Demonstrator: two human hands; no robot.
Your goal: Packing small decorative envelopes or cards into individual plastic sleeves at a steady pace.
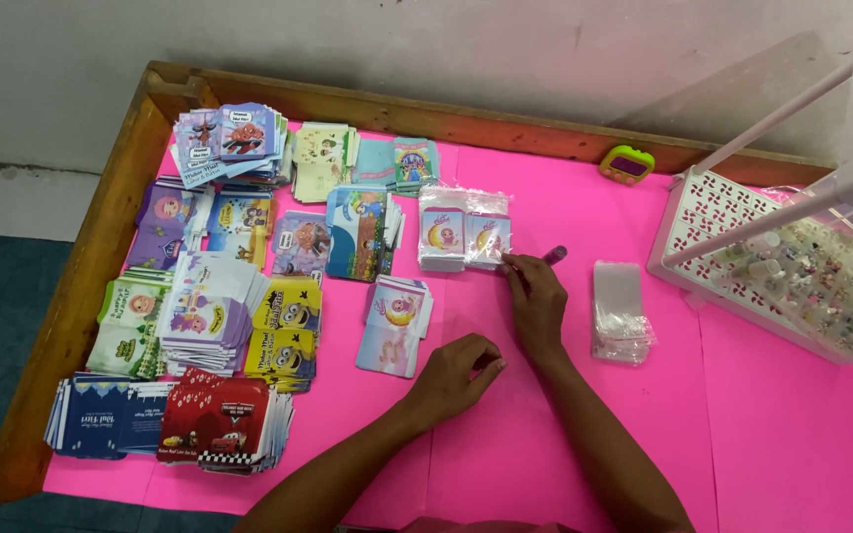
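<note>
Touching right hand (pixel 537 301): glossy wrapped pink card packets (pixel 464 235).

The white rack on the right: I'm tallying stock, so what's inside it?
The white rack holds small white-capped bottles and many tiny colourful pieces; what they are is unclear.

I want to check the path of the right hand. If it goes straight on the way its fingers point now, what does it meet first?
The right hand points up-left; its fingertips already touch the plastic-wrapped card packs, so those come first.
</note>
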